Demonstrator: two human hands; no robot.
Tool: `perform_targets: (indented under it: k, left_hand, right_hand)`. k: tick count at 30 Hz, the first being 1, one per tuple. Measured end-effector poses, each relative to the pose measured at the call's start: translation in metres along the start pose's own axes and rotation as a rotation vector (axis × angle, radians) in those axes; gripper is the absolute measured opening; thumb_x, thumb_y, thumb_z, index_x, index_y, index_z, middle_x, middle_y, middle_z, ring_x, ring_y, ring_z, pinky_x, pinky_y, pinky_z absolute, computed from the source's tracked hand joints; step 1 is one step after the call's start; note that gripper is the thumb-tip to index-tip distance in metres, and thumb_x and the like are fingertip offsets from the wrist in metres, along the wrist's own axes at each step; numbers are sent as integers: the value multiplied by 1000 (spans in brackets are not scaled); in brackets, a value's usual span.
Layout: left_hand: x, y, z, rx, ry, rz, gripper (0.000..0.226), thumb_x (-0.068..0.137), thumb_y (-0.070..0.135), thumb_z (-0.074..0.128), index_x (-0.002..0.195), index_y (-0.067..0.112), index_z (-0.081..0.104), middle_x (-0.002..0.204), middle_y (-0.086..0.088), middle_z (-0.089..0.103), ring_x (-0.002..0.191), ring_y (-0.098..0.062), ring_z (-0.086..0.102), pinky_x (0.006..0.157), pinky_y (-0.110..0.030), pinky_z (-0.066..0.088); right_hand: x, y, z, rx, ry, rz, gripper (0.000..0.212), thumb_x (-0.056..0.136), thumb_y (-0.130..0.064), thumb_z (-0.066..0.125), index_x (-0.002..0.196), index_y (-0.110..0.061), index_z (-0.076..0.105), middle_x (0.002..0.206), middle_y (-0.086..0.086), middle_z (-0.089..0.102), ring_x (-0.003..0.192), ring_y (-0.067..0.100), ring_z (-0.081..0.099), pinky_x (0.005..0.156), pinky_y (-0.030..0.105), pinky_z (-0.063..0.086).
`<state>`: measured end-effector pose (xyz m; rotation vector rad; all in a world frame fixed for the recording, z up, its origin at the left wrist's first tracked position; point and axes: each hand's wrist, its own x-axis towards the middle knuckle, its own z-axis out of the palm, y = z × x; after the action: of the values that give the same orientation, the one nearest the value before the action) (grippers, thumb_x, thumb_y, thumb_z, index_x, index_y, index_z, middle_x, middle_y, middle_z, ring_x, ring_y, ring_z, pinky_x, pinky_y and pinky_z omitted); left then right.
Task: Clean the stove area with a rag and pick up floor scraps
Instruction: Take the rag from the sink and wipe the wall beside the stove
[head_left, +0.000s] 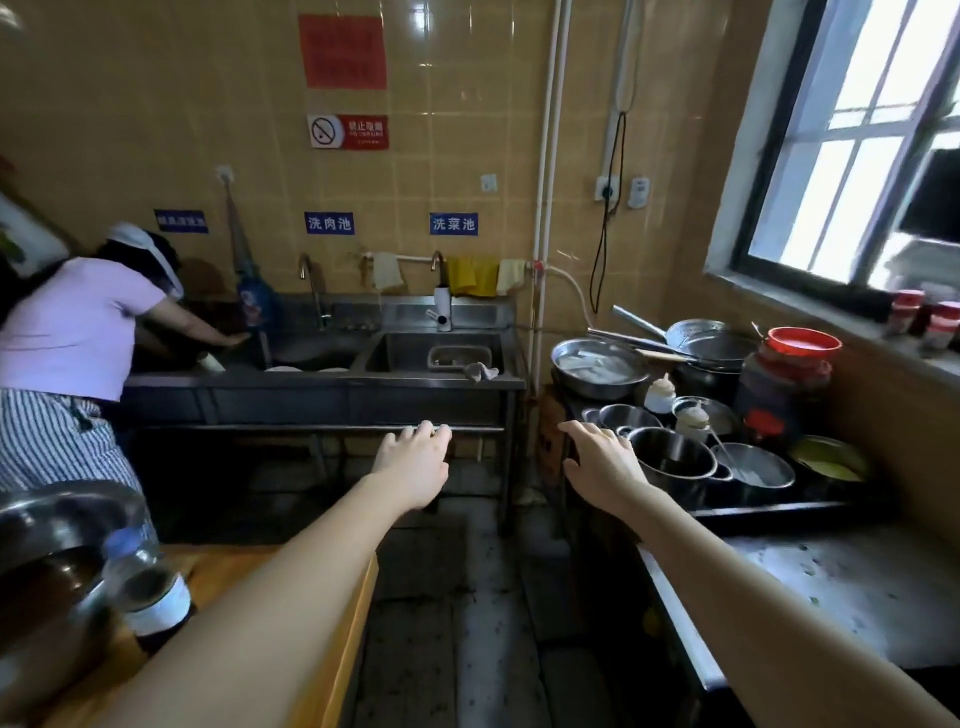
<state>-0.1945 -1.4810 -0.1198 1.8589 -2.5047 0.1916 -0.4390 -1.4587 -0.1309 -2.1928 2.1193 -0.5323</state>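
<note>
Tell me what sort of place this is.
Probably a commercial or canteen kitchen: a long stainless steel sink unit with several basins, blue basin labels above them on the tiled wall, a no-smoking sign, and steel pots and strainers crowded on the right-hand counter.

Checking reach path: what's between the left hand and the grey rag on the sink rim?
Head view: in the image, only the sink's steel front panel and lower rail separate left hand from rag; nothing loose.

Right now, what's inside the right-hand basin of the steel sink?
A rectangular metal basket sits inside the right-hand basin; a crumpled grey rag lies at the basin's front rim. The basin floor beneath the basket is hidden.
</note>
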Motion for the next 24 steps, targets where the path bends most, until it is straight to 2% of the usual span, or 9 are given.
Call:
perform_targets:
  k: [12, 24]
  left_hand:
    - [277, -42, 50, -64, -42, -97, 33, 96, 28, 43, 127, 18, 40, 129, -8, 48, 120, -29, 46, 99, -43, 37]
    - [475, -103, 123, -71, -143, -118, 36, 96, 29, 43, 130, 16, 38, 134, -8, 44, 124, -29, 43, 101, -44, 35]
  right_hand:
    - [290, 81, 76, 21, -76, 26, 53, 84, -21, 52, 136, -24, 40, 138, 2, 48, 125, 28, 44, 102, 41, 33]
    - [490, 111, 159, 5, -142, 27, 43, 86, -19, 50, 128, -20, 45, 130, 5, 53, 119, 31, 49, 97, 42, 37]
